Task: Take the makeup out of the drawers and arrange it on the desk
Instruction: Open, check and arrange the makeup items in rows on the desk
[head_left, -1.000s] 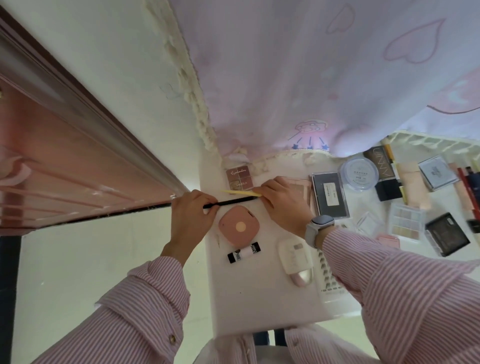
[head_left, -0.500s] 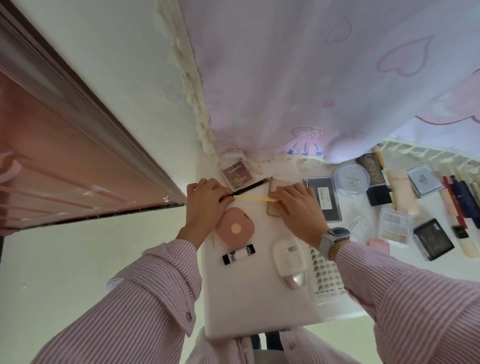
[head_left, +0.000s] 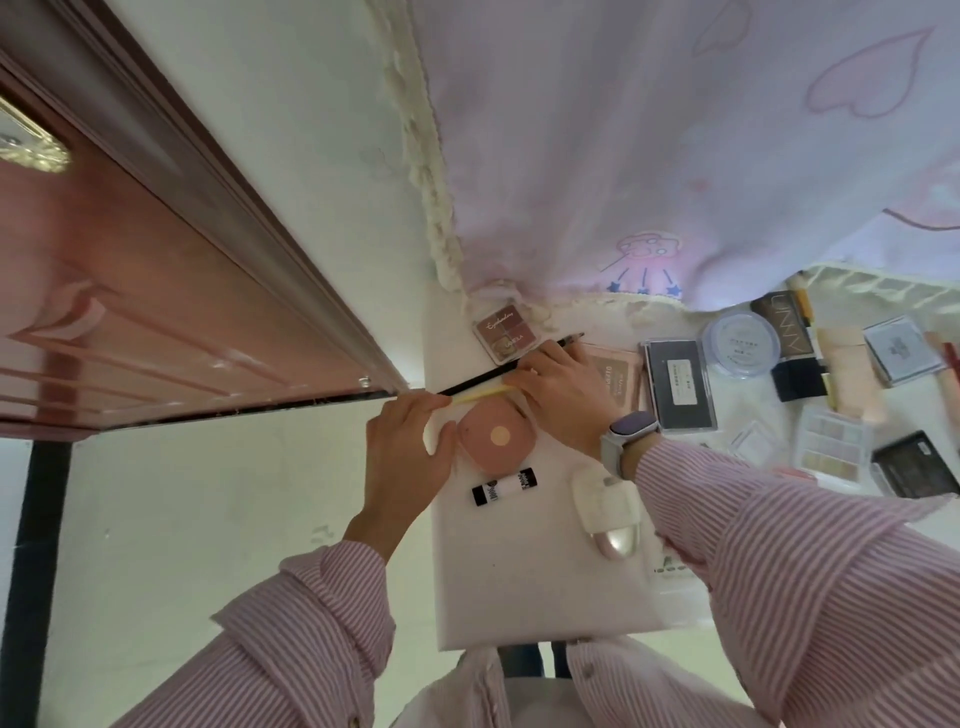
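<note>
On the white desk (head_left: 519, 582) a black pencil (head_left: 483, 378) lies slanted beside a shorter yellow stick (head_left: 480, 395). My left hand (head_left: 410, 457) pinches the black pencil's left end, its thumb beside a pink square compact (head_left: 498, 439). My right hand (head_left: 566, 395) lies across the pencil's right part, fingertips pinching the yellow stick's right end. A brown eyeshadow quad (head_left: 506, 332) sits just behind them, and a black-and-white tube (head_left: 504, 486) in front of the compact.
Right of my hands lie a pink palette (head_left: 618, 382), a black palette (head_left: 680, 384), a round clear jar (head_left: 740, 343), a dark box (head_left: 789, 327) and several more palettes. A white-and-pink case (head_left: 608, 514) lies near the front. A pink curtain (head_left: 623, 156) hangs behind; a reddish door (head_left: 130, 312) stands left.
Both hands have brought the black pencil and yellow stick side by side, slanted, just behind the pink compact. The view has shifted slightly.
</note>
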